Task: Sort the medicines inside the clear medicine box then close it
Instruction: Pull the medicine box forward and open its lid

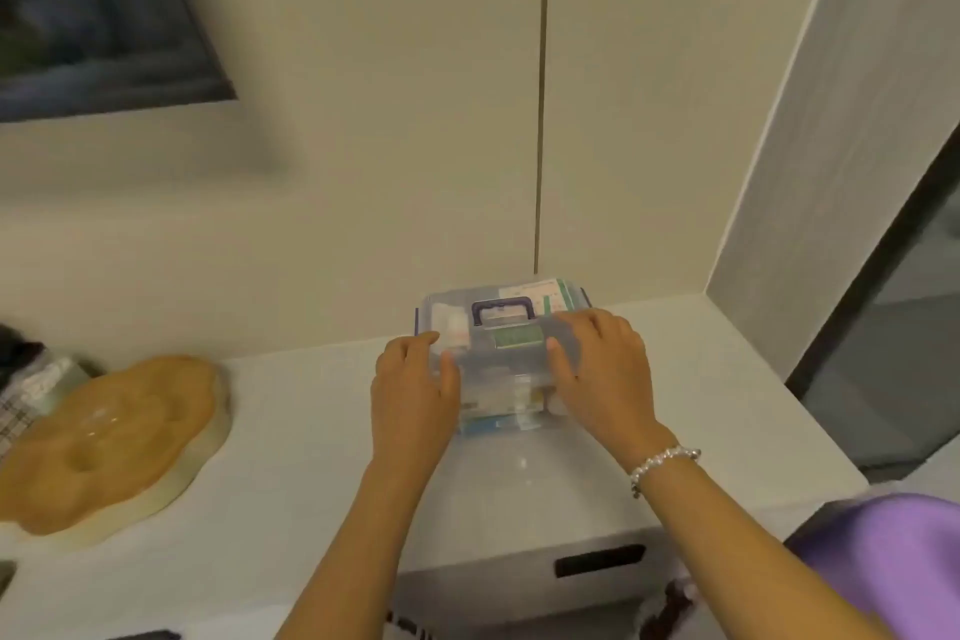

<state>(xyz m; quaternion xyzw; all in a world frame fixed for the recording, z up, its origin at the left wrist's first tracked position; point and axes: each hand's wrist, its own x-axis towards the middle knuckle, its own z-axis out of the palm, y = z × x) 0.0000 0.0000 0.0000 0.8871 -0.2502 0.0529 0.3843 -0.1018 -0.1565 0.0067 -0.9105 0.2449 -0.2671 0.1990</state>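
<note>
Lid looks on, so you're probably starting: your left hand [413, 387] and right hand [602, 369] lie flat-fingered on the clear plastic medicine box with purple handle [501, 327]; unlatch it next

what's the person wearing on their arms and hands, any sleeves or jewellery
Both forearms are bare, with no sleeves, gloves or watch in view. The right wrist carries a bracelet of small pale, pearl-like beads. The left hand and the right hand show no rings that can be made out.

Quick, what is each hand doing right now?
Left hand: open, fingers resting on the clear plastic medicine box.
Right hand: open, fingers spread on its lid.
</note>
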